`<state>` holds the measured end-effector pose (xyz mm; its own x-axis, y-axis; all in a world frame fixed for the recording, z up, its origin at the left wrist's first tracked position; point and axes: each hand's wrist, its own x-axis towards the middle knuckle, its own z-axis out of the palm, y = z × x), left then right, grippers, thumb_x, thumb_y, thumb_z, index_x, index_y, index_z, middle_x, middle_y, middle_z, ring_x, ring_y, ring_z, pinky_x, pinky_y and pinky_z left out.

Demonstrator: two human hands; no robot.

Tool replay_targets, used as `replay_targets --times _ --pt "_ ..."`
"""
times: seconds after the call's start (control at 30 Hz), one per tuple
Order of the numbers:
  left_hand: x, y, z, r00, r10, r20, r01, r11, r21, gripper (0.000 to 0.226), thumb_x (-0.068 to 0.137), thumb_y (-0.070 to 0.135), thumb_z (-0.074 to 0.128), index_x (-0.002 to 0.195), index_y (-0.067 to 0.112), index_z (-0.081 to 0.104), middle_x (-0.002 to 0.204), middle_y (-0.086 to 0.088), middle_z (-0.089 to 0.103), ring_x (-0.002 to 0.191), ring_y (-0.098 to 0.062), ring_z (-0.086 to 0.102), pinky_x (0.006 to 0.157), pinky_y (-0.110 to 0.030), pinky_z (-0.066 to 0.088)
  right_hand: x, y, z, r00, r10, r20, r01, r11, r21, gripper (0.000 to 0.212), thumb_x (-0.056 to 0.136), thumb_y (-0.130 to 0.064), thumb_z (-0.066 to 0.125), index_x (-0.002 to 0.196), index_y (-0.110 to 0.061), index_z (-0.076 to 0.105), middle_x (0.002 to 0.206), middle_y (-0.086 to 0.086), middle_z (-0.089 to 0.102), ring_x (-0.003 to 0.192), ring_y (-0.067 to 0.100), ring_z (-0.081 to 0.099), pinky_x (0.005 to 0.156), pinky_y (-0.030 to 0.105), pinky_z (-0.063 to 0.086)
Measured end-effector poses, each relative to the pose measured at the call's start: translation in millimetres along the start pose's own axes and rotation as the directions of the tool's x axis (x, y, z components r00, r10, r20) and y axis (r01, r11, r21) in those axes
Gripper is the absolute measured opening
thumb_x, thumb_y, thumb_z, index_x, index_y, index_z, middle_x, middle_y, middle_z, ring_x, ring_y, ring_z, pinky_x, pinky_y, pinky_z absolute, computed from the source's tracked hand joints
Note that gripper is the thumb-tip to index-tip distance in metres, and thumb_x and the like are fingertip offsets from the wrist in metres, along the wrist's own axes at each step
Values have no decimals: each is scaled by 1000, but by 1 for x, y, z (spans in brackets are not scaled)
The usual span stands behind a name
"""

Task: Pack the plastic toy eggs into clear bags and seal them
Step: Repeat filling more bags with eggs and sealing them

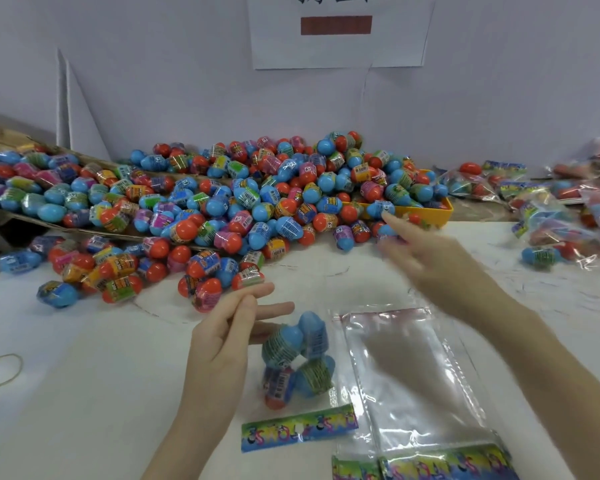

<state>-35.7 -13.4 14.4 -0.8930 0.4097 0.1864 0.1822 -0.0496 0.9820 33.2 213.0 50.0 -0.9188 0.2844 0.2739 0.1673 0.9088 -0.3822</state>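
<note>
Low centre of frame, clear bag [293,368] part-filled with toy eggs beside relaxed, empty left hand [222,344]; right hand [426,254], fingers straight and empty, nearing egg pile [222,202] at mid-frame: best to pinch one loose edge egg.

Big heap of plastic toy eggs [222,199], blue & red w/ printed wraps, spread across back of white table [84,393], some spilling off a cardboard sheet [32,216] at left. Yellow tray [430,211] sits under the heap's right end. Left hand [222,344], fingers straight, beside a filled bag [297,362] of eggs w/ colourful header strip. Right hand [426,258], blurred, fingers spread, reaches toward heap's edge, holding nothing. Empty clear bags [413,375] lie flat under that arm. Packed bags [551,202] piled far right. Rubber band [2,370] near left edge.
</note>
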Motion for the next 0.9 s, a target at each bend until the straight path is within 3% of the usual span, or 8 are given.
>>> replay_targets --times 0.07,0.13,0.2,0.27,0.37,0.53,0.63,0.9 --pt "0 0 0 1000 -6 7 6 1000 -9 28 95 10 35 95 16 63 80 7 74 66 -8 68 56 -11 49 -6 -10 16 987 82 -138 -68 992 106 71 82 -60 31 144 -26 25 139 -10 40 120 12 46 100 27 29" --pt "1 -1 0 1000 -20 3 20 999 -30 28 95 11 35 96 15 63 80 6 74 65 -9 68 55 -11 49 -16 -28 27 995 85 51 -99 892 441 78 71 -65 30 139 -27 34 125 -13 52 95 3 58 84 20 42" --pt "1 -2 -1 999 -43 10 43 997 -61 27 95 14 36 97 16 63 81 5 74 66 -10 69 55 -12 50 -24 -42 36 974 82 212 -209 684 698 67 72 -64 41 124 -23 53 109 -6 65 85 5 64 74 19 51" --pt "2 -2 -1 998 -56 29 58 996 -73 27 95 16 36 99 17 62 83 4 74 69 -10 69 56 -13 50 -25 -47 46 937 58 344 -323 520 791 42 76 -54 60 105 -24 62 93 -6 71 82 4 66 68 16 50" --pt "2 -1 -2 995 -76 58 80 994 -72 28 92 25 36 105 19 60 87 5 74 73 -10 69 57 -14 50 -26 -54 51 930 42 366 -352 399 847 36 61 -34 73 93 -19 67 81 -4 72 76 3 65 64 14 48" --pt "1 -2 -6 964 -223 142 235 969 -76 56 59 55 55 111 34 53 94 15 72 82 -3 68 59 -11 50 -26 -52 52 941 81 328 -334 361 870 21 62 -28 69 81 -19 70 85 3 73 74 4 64 60 13 47" --pt "-1 -5 -6 945 -285 160 294 955 -41 60 45 49 67 102 33 57 89 13 72 81 1 67 58 -9 49 -27 -53 51 945 77 319 -325 352 878 20 61 -34 68 76 -22 72 86 4 73 77 8 64 63 15 49" --pt "3 -10 -10 954 -277 116 289 952 -101 22 75 29 57 87 20 73 88 5 74 79 -6 68 58 -15 52 -27 -47 44 935 30 354 -341 356 870 29 73 -32 58 94 -18 71 93 3 73 85 13 67 73 21 54"
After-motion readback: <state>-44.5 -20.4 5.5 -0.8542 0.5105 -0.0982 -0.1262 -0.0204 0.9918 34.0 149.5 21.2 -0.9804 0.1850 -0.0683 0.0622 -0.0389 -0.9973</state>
